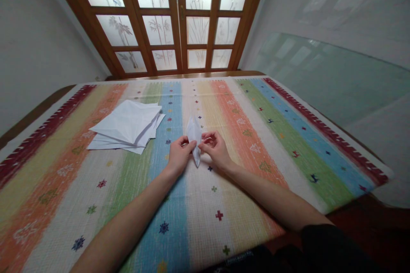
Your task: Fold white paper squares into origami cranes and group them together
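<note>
Covering a table (pixel 57 96), a striped cloth (pixel 192 196) carried white sheets (pixel 128 121), piled between its middle and left edge; the left hand (pixel 180 153) clamped, and the right hand (pixel 218 149) touched (whether pinching, I couldn't tell), a folded paper (pixel 194 130) roughly midway between the side edges

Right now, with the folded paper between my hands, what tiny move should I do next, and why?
Maybe press along the right side of the folded paper with your right hand: it is right at that side, while your left hand pinches the other.
</note>
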